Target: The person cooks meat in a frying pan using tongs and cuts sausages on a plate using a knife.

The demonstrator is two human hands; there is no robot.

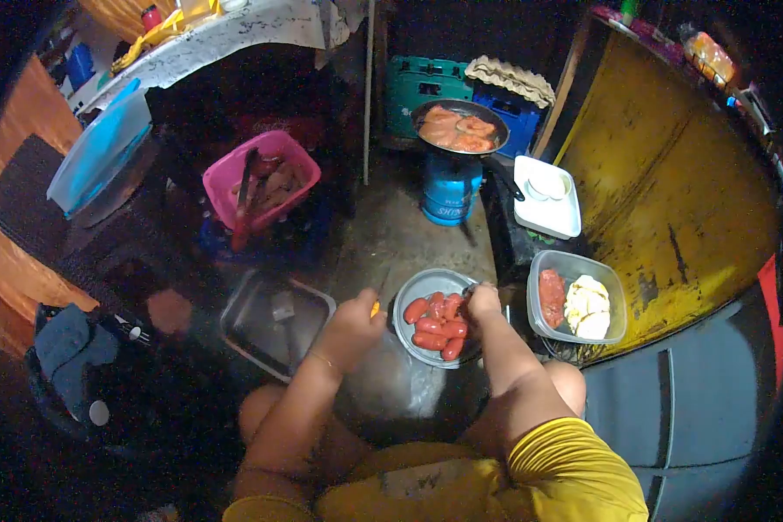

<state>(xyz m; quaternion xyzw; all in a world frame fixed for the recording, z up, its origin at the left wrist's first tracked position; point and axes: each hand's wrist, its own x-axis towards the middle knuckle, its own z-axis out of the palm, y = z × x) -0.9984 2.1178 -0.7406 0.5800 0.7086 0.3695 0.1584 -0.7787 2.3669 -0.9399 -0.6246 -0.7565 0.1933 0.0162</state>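
The left hand point(354, 322) is closed around an orange handle point(375, 309), perhaps a knife's; the right hand point(483, 301) curls at the edge of the round bowl point(424, 283), its grip too hidden to tell. Red sausages point(429, 339) lie inside; uneven pressure on that edge could tip them out, and a slipping tool could nick fingers

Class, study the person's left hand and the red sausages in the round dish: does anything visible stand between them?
No visible obstacle: only the left rim of the round dish lies between the left hand and the red sausages. The right hand is at the dish's opposite side, out of that path.
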